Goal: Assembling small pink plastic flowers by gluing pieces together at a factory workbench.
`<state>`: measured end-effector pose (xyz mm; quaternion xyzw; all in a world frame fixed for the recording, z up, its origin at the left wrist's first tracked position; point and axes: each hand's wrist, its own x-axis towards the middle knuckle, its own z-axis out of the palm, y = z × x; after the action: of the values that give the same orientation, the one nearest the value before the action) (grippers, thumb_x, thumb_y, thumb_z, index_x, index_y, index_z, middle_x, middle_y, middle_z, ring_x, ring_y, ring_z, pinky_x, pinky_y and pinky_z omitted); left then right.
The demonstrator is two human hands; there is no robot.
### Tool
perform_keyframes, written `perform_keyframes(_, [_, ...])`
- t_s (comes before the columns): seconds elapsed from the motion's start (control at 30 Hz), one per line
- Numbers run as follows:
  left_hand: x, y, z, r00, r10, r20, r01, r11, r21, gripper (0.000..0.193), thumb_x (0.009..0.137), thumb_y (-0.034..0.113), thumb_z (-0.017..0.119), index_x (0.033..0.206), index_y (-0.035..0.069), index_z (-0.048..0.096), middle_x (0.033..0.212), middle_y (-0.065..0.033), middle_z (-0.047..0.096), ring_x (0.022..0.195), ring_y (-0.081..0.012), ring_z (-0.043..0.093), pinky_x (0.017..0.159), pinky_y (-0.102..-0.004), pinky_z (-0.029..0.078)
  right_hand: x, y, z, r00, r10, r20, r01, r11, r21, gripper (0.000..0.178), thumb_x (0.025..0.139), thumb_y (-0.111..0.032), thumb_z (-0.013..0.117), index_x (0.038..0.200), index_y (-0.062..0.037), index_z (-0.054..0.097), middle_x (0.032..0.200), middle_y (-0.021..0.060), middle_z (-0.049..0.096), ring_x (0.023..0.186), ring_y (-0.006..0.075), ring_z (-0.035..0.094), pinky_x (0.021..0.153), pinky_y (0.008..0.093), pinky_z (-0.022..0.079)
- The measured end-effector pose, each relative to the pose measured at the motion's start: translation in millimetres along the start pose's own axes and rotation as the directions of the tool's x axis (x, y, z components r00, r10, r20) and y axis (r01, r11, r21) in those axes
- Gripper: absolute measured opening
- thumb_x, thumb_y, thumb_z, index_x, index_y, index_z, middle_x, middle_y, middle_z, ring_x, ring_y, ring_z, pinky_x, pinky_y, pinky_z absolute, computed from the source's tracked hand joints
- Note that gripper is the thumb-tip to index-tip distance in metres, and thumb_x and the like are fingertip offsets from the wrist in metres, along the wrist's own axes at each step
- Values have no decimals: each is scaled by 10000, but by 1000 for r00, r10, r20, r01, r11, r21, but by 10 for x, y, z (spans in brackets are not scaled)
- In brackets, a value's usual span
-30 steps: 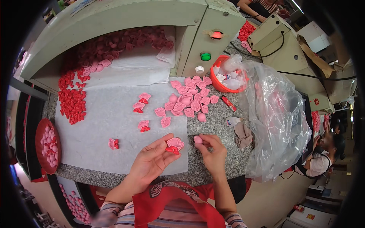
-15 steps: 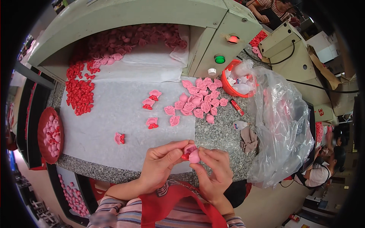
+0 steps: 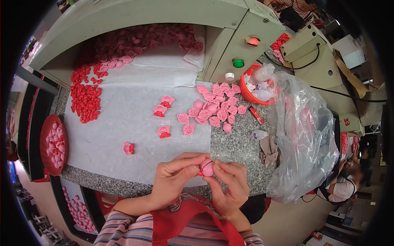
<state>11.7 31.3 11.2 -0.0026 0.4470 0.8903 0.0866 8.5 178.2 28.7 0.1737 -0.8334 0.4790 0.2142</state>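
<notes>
Between my two hands, just above the near edge of the white paper, is a small pink rounded plastic piece (image 3: 207,168) with a bit of red at its left. My left hand (image 3: 176,175) pinches its red-edged left side, with thumb and forefinger closed. My right hand (image 3: 228,180) grips the pink shell from the right between thumb and fingers. Beyond them on the paper lie several pink pieces with red bow-like parts, one pair (image 3: 160,110) in the middle and one (image 3: 128,148) to the left. A loose heap of pink shells (image 3: 215,104) lies farther right.
Red small parts (image 3: 85,102) are heaped at the far left. A green metal housing (image 3: 164,16) arches over more pink pieces. A red bowl (image 3: 46,156) holds pink pieces. To the right are an orange tub (image 3: 259,101), a clear plastic bag (image 3: 303,143), a small bottle (image 3: 259,134) and a cloth (image 3: 269,151).
The two pink halves in my hands have come together, so the hollow inside that showed before is now covered. My hands have stayed almost in place.
</notes>
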Motion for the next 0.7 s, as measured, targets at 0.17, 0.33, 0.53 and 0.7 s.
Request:
perform_keyframes(0.17, [-7,21,25,996,93,13,-94,988,126,249,861,-8,508,1099,-9,583,1172,-206,513,1080,-265,513,919,-359,423,-21,8,12,999,-29,-18,29,999,-32,407,575,10,758,960,-35,635,930,103,621,793,243,539,701,325,451])
perform_keyframes(0.33, [-22,60,39,985,154,80,-170,951,259,288,845,-23,520,1128,2,572,1171,-206,512,1080,-270,514,904,-348,428,-40,18,21,999,-36,-30,35,999,-23,392,592,7,754,961,-39,631,929,103,618,797,246,535,688,327,451])
perform_keyframes(0.53, [-42,70,69,974,206,90,-224,922,315,324,825,-69,508,1135,4,570,1178,-205,506,1069,-263,521,891,-335,433,-46,-10,31,998,-52,-33,51,997,-56,350,625,-5,745,952,-34,624,932,111,612,791,254,528,682,331,448])
perform_keyframes(0.7, [-38,45,90,954,280,110,-300,873,384,352,796,-114,495,1117,-1,582,1178,-205,509,1061,-247,526,864,-311,444,-80,14,63,995,-96,-41,92,991,-95,329,646,-8,735,948,-33,607,948,115,604,786,255,523,678,335,446])
